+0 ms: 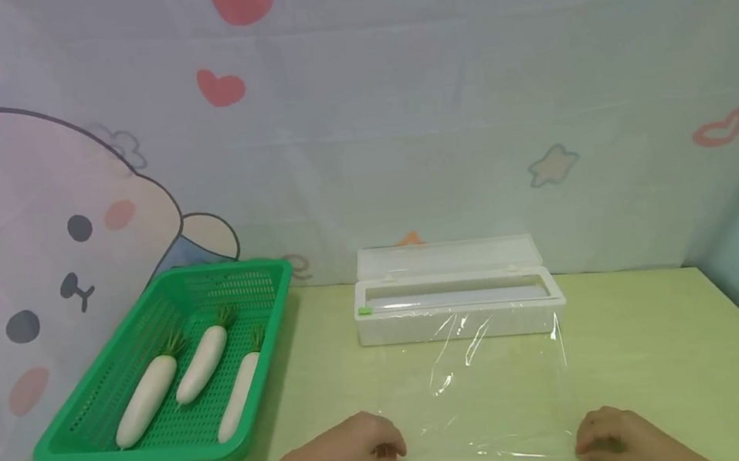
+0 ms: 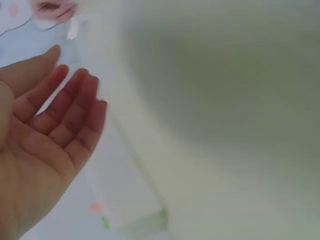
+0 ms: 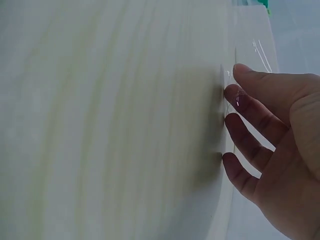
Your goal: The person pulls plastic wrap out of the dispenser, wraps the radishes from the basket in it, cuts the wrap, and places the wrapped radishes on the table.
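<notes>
A sheet of clear cling film (image 1: 482, 395) stretches from a white cling film dispenser (image 1: 459, 321) toward me over the table. My left hand (image 1: 352, 451) is at the film's near left corner. In the left wrist view that hand (image 2: 55, 120) shows loosely bent fingers, the thumb apart from them and nothing visible between. At the near right corner is my right hand (image 1: 624, 438). The right wrist view has this hand (image 3: 275, 125) with fingers spread and slightly bent, fingertips close to the tabletop, and film glinting over the index finger below the thumb.
The dispenser's lid (image 1: 446, 258) stands raised, with a green tab (image 1: 365, 310) at the left end. To the left, a green basket (image 1: 154, 455) holds three white radishes (image 1: 148, 400) with leafy stubs. A printed cloth (image 1: 395, 102) hangs behind the yellow-green table (image 1: 665, 347).
</notes>
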Motion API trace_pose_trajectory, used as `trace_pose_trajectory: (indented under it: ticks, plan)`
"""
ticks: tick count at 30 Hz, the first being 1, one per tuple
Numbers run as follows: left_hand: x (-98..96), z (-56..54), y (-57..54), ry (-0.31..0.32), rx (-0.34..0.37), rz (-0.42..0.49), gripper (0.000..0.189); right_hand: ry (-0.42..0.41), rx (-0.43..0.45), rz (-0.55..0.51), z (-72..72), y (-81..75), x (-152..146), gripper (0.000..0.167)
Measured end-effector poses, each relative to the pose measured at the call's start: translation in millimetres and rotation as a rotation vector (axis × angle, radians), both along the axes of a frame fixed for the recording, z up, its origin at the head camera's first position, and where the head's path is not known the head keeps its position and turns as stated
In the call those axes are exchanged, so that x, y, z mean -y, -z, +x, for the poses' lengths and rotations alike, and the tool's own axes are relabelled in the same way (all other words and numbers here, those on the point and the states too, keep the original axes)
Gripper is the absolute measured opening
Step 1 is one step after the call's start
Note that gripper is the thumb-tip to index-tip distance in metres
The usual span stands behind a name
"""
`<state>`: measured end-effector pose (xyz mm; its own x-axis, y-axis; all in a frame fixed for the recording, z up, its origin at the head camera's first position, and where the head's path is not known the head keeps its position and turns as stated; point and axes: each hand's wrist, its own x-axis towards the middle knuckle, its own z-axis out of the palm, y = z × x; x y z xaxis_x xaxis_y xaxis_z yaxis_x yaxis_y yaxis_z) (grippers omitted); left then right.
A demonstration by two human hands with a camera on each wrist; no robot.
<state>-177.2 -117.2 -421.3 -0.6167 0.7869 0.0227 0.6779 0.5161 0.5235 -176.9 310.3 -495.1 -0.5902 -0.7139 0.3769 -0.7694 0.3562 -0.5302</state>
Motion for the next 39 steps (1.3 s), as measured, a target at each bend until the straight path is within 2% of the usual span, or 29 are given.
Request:
trace_pose_trajectory:
  ticks: [1,4,7,11,14,20,24,29,33,39]
  plan:
    - [2.6,0.5,-8.1,-0.024,0.054,0.036,0.007,0.003,0.001,0.002,0.0,-0.3,0,0.019]
    - [15.4,-1.4,-33.1,-0.074,0.109,0.206,0.011,0.012,-0.005,0.002,0.3,-0.2,1,0.019]
    - [32.9,-7.6,-57.4,-0.157,0.1,0.353,0.013,0.02,-0.042,-0.007,-0.1,2.1,1,0.02]
    - [59.4,-20.3,-82.9,-0.324,0.13,0.472,0.017,0.031,-0.062,-0.017,-1.0,5.9,1,0.023]
    - [79.0,-32.2,-94.1,-0.441,0.172,0.557,0.022,0.034,-0.044,-0.015,-1.0,6.0,0,0.022]
    - [113.3,-51.6,-107.2,-0.602,0.175,0.653,0.027,0.038,0.019,0.003,0.1,2.1,1,0.018]
    - [130.8,-64.2,-111.6,-0.681,0.166,0.621,0.034,0.059,0.087,0.03,0.2,-0.2,0,0.015]
    - [148.2,-75.1,-106.1,-0.755,0.161,0.533,0.045,0.063,0.1,0.034,-1.3,0.5,-1,0.015]
    - [161.3,-82.7,-94.0,-0.787,0.168,0.468,0.052,0.058,0.081,0.015,-1.8,2.9,-2,0.017]
    - [182.8,-93.0,-67.7,-0.757,0.265,0.387,0.055,0.051,0.085,0.013,-2.2,4.9,-1,0.018]
